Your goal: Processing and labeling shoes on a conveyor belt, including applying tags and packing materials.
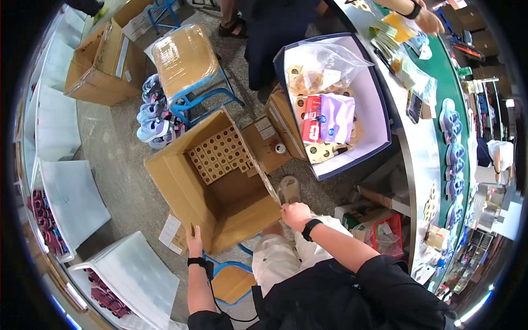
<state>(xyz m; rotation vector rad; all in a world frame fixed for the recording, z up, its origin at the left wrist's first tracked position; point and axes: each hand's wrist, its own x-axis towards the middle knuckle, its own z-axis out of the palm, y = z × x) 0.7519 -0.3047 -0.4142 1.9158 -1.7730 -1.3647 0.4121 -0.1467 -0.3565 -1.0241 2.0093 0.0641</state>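
A large open cardboard box [187,181] stands tilted in front of me. Rows of small tan pieces with dark round marks [219,157] fill its far part, while the near part of its bottom is bare. My right hand [297,215] is closed on the box's right edge near the close corner. At the left near corner, my left hand [194,242] grips the box wall, with its fingers partly hidden by the cardboard. Both wrists wear black bands.
A blue-rimmed bin [379,126] with packets and tan pieces stands at right, beside a curved workbench [410,159] carrying shoes. A wooden-topped stool [184,55], piled shoes [154,118] and another carton [104,66] are at far left. White crates [71,203] line the left side.
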